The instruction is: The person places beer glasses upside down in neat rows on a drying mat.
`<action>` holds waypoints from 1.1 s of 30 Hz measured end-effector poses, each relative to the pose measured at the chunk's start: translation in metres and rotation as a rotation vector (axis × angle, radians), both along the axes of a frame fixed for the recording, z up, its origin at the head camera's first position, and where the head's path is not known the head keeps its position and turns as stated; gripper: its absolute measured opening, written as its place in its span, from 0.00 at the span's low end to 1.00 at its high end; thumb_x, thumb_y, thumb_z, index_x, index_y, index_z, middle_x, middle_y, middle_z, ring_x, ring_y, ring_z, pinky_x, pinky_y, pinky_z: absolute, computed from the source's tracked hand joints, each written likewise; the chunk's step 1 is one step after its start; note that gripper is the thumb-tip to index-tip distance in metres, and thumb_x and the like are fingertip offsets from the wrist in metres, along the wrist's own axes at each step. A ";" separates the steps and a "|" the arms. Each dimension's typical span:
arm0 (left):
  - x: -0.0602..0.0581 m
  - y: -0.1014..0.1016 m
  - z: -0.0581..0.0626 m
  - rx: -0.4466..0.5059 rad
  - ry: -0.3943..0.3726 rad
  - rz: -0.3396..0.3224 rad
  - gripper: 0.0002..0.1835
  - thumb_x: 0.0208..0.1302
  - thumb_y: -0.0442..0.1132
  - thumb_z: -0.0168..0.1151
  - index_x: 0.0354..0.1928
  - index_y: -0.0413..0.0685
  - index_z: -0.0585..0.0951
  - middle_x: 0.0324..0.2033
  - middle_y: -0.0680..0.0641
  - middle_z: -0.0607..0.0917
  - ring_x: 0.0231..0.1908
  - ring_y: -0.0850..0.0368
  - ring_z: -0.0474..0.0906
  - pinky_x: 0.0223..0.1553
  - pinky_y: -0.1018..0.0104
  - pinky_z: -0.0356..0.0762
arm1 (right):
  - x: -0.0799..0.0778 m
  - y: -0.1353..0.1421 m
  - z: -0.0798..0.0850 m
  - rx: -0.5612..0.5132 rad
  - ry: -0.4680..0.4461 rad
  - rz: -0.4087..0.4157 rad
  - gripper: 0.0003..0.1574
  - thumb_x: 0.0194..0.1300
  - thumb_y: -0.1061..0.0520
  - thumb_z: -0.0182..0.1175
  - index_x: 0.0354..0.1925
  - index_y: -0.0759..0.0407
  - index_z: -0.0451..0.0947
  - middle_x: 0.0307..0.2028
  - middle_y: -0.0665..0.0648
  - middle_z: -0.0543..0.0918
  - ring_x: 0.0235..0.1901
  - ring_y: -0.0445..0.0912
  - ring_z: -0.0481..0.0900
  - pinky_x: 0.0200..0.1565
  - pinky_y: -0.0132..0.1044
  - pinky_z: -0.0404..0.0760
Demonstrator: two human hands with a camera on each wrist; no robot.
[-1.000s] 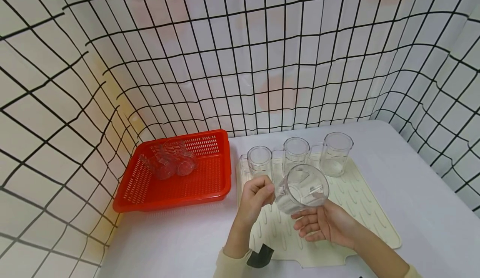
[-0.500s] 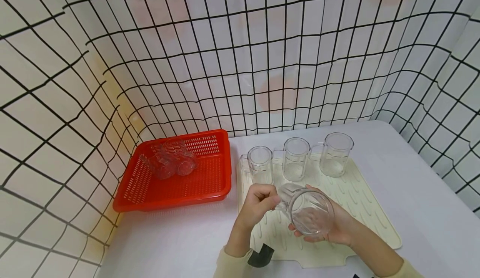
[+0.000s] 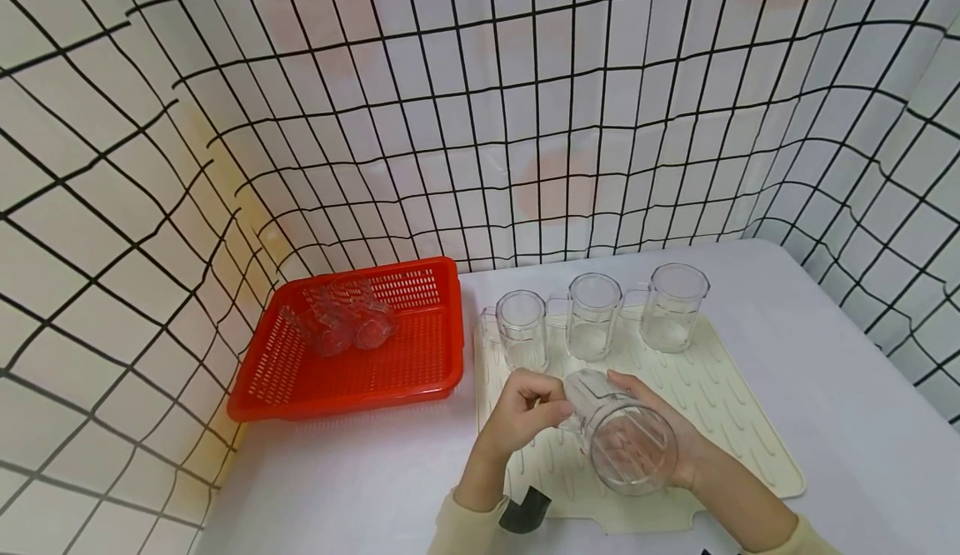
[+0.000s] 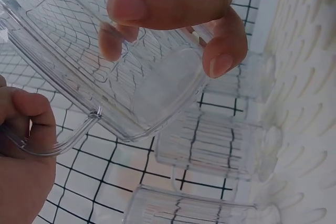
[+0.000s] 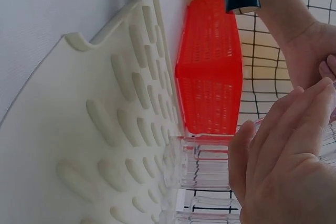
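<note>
A clear mug (image 3: 633, 447) is held tilted above the cream mat (image 3: 742, 438), its mouth facing down toward me. My left hand (image 3: 521, 422) grips the mug's handle (image 4: 68, 142), with the fingers curled through it. Around the mug's far side wraps my right hand (image 3: 678, 442), and its fingers (image 4: 173, 6) lie against the wall near the base in the left wrist view. Behind the hands, three clear mugs stand upright in a row on the mat: a left mug (image 3: 521, 330), a middle mug (image 3: 592, 313) and a right mug (image 3: 675, 309).
Left of the mat sits a red perforated basket (image 3: 420, 380) with several clear glass pieces (image 3: 348, 326) inside. A black wire grid (image 3: 570, 130) encloses the back and sides of the white table (image 3: 337, 488).
The held mug has tipped and come lower toward me. My right hand has gone from open fingers under its rim to wrapping its body. My left hand has kept the handle.
</note>
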State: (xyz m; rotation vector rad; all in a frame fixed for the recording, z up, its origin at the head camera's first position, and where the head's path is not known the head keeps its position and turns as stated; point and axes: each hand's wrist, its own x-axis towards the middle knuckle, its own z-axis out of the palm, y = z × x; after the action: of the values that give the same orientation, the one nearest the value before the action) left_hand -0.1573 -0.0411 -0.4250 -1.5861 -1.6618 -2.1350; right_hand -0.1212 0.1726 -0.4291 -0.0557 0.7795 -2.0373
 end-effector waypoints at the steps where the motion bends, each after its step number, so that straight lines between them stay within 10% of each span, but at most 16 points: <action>1: 0.000 0.000 0.001 -0.006 0.009 0.017 0.16 0.60 0.24 0.51 0.15 0.38 0.68 0.11 0.42 0.67 0.14 0.51 0.63 0.16 0.69 0.65 | 0.000 0.000 0.001 0.012 0.006 -0.007 0.37 0.74 0.31 0.33 0.46 0.60 0.71 0.38 0.53 0.81 0.37 0.43 0.84 0.42 0.32 0.82; 12: -0.003 -0.008 0.004 -0.049 0.058 0.340 0.13 0.70 0.36 0.52 0.32 0.34 0.79 0.29 0.38 0.82 0.36 0.48 0.78 0.46 0.59 0.76 | 0.000 0.012 0.002 0.233 -0.010 -0.116 0.42 0.70 0.29 0.40 0.54 0.66 0.63 0.39 0.61 0.81 0.33 0.49 0.86 0.40 0.38 0.83; 24: 0.006 -0.015 0.007 -0.160 -0.282 0.475 0.07 0.67 0.29 0.54 0.39 0.31 0.79 0.37 0.34 0.81 0.42 0.58 0.75 0.46 0.63 0.72 | 0.000 0.020 -0.001 0.525 0.244 -0.181 0.52 0.71 0.30 0.36 0.68 0.74 0.53 0.56 0.67 0.72 0.49 0.54 0.79 0.49 0.47 0.80; 33: 0.009 -0.015 0.006 -0.202 -0.501 0.496 0.09 0.68 0.30 0.53 0.45 0.30 0.78 0.43 0.33 0.80 0.42 0.52 0.77 0.46 0.67 0.74 | 0.000 0.027 0.007 0.282 0.341 -0.148 0.29 0.77 0.41 0.31 0.56 0.62 0.64 0.44 0.59 0.82 0.39 0.49 0.84 0.46 0.42 0.82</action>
State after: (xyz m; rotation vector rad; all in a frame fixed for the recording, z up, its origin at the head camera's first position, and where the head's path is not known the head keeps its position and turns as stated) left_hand -0.1487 -0.0557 -0.4195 -0.5607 -2.1689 -2.2366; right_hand -0.1216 0.2000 -0.4224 -0.1931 1.3124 -2.0619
